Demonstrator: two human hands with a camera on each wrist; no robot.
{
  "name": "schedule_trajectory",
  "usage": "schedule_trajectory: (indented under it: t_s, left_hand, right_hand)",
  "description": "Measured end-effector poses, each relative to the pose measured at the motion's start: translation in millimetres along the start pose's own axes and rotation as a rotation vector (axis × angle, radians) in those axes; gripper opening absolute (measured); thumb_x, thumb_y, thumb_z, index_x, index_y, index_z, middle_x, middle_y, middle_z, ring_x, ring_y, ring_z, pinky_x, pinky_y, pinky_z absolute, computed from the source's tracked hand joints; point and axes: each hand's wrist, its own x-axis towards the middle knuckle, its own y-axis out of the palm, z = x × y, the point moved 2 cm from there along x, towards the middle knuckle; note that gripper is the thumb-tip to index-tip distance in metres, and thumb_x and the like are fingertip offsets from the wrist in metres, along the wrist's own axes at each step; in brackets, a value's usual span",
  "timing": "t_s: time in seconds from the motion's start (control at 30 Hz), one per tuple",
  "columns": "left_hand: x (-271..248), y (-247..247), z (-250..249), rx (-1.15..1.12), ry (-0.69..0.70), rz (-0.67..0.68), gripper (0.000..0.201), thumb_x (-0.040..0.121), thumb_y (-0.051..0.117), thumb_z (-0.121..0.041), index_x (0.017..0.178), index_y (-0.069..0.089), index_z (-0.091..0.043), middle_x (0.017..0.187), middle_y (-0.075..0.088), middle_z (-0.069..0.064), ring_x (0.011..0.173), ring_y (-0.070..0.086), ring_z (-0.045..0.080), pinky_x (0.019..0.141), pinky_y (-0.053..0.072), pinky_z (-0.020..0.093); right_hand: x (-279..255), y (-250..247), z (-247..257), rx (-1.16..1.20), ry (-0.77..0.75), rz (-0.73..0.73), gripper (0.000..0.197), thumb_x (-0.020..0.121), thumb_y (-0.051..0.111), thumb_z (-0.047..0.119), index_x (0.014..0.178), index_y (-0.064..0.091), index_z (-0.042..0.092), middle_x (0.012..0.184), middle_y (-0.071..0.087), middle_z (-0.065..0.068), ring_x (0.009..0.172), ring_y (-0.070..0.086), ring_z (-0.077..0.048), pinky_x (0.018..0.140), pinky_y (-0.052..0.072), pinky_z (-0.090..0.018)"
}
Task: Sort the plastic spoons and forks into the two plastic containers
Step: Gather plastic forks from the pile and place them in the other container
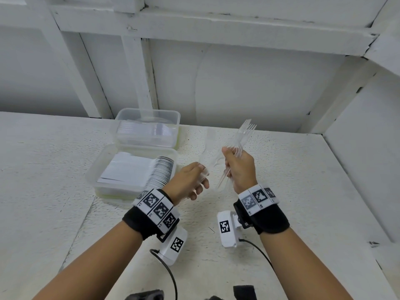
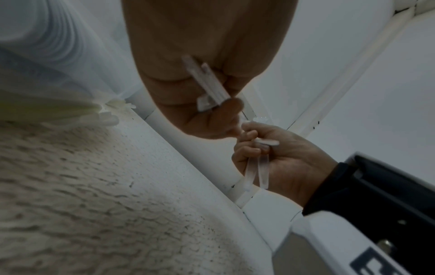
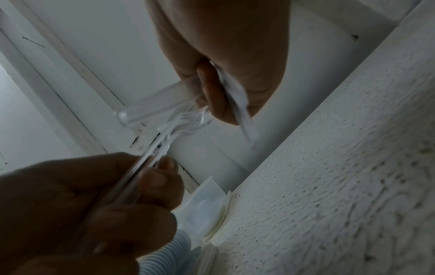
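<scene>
Over the table, my right hand (image 1: 232, 162) grips a bundle of clear plastic forks (image 1: 245, 128) by the handles, tines pointing up and away. To its left, my left hand (image 1: 200, 177) pinches clear cutlery (image 1: 204, 154) that is blurred, so I cannot tell forks from spoons. The hands are close together but apart. In the left wrist view clear handles (image 2: 208, 83) lie across my left fingers. In the right wrist view, handles (image 3: 240, 106) stick out below my right hand. The far container (image 1: 121, 118) holds forks. The near container (image 1: 95, 167) holds stacked spoons (image 1: 160, 172).
The two containers stand one behind the other at the table's back left, by the white wall (image 1: 238, 87). A side wall (image 1: 363, 169) bounds the table (image 1: 292, 180) on the right. Cables and dark objects (image 1: 145, 295) lie at the near edge.
</scene>
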Motion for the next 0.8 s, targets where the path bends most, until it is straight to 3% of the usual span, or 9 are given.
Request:
schedule_trajectory:
  t_s: [0.07, 0.2, 0.3, 0.43, 0.57, 0.7, 0.8]
  left_hand:
    - [2, -2, 0, 0.042, 0.005, -0.063, 0.025, 0.1, 0.029, -0.023, 0.082, 0.044, -0.014, 0.075, 0.047, 0.005, 0.056, 0.038, 0.013, 0.043, 0.033, 0.02]
    - [8, -7, 3, 0.21, -0.008, -0.103, 0.046, 0.1, 0.017, -0.044, 0.086, 0.051, -0.017, 0.071, 0.041, -0.002, 0.061, 0.037, 0.011, 0.052, 0.031, 0.024]
    - [9, -6, 5, 0.152, -0.004, -0.074, 0.031, 0.101, 0.028, -0.034, 0.09, 0.051, -0.015, 0.073, 0.043, 0.001, 0.06, 0.04, 0.012, 0.052, 0.036, 0.024]
    - [3, 2, 4, -0.154, -0.055, 0.081, 0.02, 0.101, 0.036, -0.023, 0.088, 0.047, -0.014, 0.078, 0.055, 0.01, 0.063, 0.059, 0.021, 0.058, 0.05, 0.029]
    - [2, 1, 2, -0.119, -0.05, 0.117, 0.021, 0.101, 0.034, -0.022, 0.101, 0.053, -0.012, 0.064, 0.056, 0.004, 0.043, 0.045, 0.011, 0.042, 0.035, 0.019]
    - [0, 0, 1, -0.097, -0.046, 0.172, 0.033, 0.101, 0.029, -0.031, 0.103, 0.055, -0.01, 0.061, 0.047, -0.002, 0.043, 0.034, 0.005, 0.039, 0.027, 0.016]
    - [0, -1, 0, 0.014, -0.01, 0.181, 0.027, 0.101, 0.031, -0.028, 0.102, 0.053, -0.012, 0.064, 0.046, -0.002, 0.045, 0.033, 0.005, 0.04, 0.026, 0.015]
  right_hand:
    - [0, -2, 1, -0.017, -0.015, 0.004, 0.022, 0.09, 0.061, 0.02, 0.07, 0.054, 0.017, 0.06, 0.049, 0.0, 0.051, 0.043, -0.011, 0.043, 0.036, -0.02]
    - [-3, -5, 5, -0.036, -0.072, 0.044, 0.016, 0.09, 0.06, 0.021, 0.075, 0.058, 0.019, 0.062, 0.052, 0.002, 0.055, 0.046, -0.01, 0.048, 0.038, -0.023]
    - [-6, -6, 9, -0.072, -0.118, 0.086, 0.013, 0.091, 0.06, 0.022, 0.078, 0.058, 0.02, 0.062, 0.052, 0.004, 0.055, 0.047, -0.007, 0.048, 0.04, -0.02]
    - [-6, -5, 10, -0.096, -0.152, 0.096, 0.014, 0.091, 0.059, 0.022, 0.078, 0.055, 0.022, 0.061, 0.049, 0.003, 0.054, 0.046, -0.006, 0.048, 0.04, -0.019]
    - [-5, -4, 11, -0.114, -0.192, 0.069, 0.014, 0.092, 0.058, 0.021, 0.08, 0.052, 0.027, 0.064, 0.049, 0.004, 0.057, 0.047, -0.005, 0.049, 0.041, -0.019]
    - [-5, -4, 12, -0.125, -0.233, 0.053, 0.011, 0.092, 0.057, 0.02, 0.095, 0.047, 0.025, 0.071, 0.052, 0.006, 0.06, 0.051, -0.005, 0.05, 0.042, -0.015]
    - [-3, -5, 9, -0.135, -0.163, 0.022, 0.033, 0.092, 0.057, 0.024, 0.113, 0.032, 0.025, 0.08, 0.052, 0.005, 0.065, 0.053, -0.006, 0.049, 0.042, -0.012]
